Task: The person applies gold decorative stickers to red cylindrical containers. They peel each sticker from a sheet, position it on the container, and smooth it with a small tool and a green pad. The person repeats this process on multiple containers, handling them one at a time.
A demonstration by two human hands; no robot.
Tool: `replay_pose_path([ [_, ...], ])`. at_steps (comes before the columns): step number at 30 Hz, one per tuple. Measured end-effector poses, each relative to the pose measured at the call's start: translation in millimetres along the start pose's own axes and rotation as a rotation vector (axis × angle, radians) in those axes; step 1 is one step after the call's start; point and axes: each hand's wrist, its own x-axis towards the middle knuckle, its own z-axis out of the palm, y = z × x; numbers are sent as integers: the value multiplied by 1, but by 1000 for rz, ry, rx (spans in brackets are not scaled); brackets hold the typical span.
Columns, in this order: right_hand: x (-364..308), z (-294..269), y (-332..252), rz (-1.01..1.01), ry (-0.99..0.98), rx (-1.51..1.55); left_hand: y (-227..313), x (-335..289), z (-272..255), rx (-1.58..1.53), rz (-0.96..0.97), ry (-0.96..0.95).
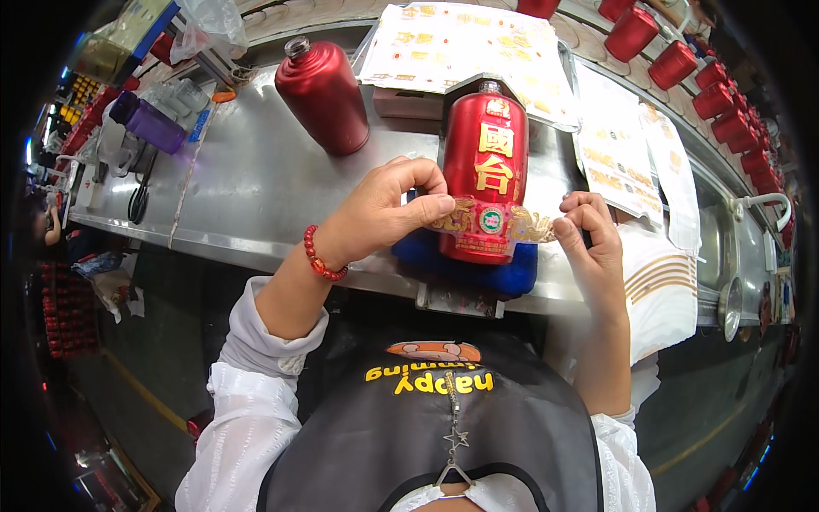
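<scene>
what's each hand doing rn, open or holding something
Left hand: closed, holding the left end of the gold-patterned strip across the red bottle.
Right hand: closed, thumb and fingertips at the strip's right end.

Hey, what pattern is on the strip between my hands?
Gold ornament, with a round green emblem midway; the strip shows best in the head view.

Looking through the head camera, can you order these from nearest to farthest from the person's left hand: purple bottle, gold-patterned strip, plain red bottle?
From the left hand:
1. Gold-patterned strip: at its fingertips, extending right.
2. Plain red bottle: beyond the hand, slightly left.
3. Purple bottle: far off to the left.
</scene>
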Motion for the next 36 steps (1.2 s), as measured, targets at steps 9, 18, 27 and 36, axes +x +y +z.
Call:
replay_pose_path([
  [9, 3, 6, 5, 21, -27, 39, -3, 3, -3, 128, 49, 2],
  [18, 5, 10, 11, 9, -21, 57, -2, 4, -2, 158, 75, 14],
  [27, 5, 11, 23, -45, 70, -220, -2, 1, 0, 314, 133, 100],
  [36, -21, 42, -14, -197, -36, -80, -34, 0, 47, 94, 236, 397],
])
